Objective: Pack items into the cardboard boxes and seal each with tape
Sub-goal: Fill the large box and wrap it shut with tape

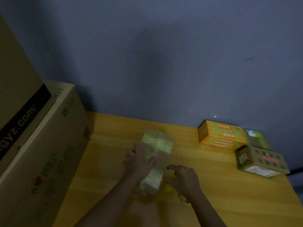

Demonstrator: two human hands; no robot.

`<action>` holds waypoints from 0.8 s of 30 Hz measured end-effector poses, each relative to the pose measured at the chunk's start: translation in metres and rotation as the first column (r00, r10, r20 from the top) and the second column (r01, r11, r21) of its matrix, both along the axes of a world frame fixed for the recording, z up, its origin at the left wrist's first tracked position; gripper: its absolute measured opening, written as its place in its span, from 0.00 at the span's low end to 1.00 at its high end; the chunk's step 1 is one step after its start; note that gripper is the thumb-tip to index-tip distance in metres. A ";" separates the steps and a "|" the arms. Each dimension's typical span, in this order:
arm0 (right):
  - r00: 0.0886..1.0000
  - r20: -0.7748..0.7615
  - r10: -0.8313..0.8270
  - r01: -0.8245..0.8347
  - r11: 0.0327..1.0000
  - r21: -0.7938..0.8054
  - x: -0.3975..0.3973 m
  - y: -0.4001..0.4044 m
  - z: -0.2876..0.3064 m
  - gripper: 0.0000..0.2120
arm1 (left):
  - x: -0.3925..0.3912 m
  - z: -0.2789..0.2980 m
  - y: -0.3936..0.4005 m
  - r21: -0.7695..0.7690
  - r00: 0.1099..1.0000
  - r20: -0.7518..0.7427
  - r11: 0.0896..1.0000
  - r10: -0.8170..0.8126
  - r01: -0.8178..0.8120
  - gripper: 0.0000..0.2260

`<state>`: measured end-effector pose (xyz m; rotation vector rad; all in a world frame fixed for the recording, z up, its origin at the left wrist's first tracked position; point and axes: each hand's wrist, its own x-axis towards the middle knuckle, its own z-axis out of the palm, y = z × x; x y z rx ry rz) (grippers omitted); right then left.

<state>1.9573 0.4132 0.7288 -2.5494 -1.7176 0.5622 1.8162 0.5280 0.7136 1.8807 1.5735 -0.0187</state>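
I see a small cardboard box [154, 161] lying on the yellow wooden bench [213, 194], about in the middle of my view, a little toward the near side. Shiny tape [156, 141] is already wrapped along its length, and the tape looks greenish in the dim light. My left hand [139, 161] lies on top of the box, with the fingers [131, 153] spread and rather flat, pressing on the cardboard and not curled around it. My right hand [183, 179] is just beside the near right edge of the box. Its fingers are bent, and something yellow [168, 188] shows under them, but the picture is blurred, so I cannot tell if they grasp it or only hover over it. A yellowish tape roll [184, 200] appears partly under the right wrist, lying on the bench.

At the left side stands a large cardboard carton [54, 153] with green and red print, and another big carton [16, 79] leans on top of it. At the far right, near the dark wall [164, 54], there is an orange box [221, 136], a green box [259, 138] behind it, and a brown printed box [260, 161] nearer to me, all close together.
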 end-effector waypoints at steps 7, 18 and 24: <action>0.993 -0.008 -0.118 0.118 0.986 0.122 -0.024 0.013 0.020 0.22 | -0.023 -0.013 0.027 -0.072 0.985 0.104 0.989 0.137 -0.130 0.47; 0.804 -0.579 0.133 -0.198 0.979 -0.049 -0.037 0.094 0.072 0.21 | -0.094 -0.037 0.069 -0.133 0.929 0.154 0.938 0.338 -0.319 0.34; 0.849 -0.522 0.082 0.020 0.982 0.188 -0.071 0.109 0.050 0.19 | -0.115 -0.030 0.074 -0.137 0.962 0.169 0.971 0.216 -0.194 0.30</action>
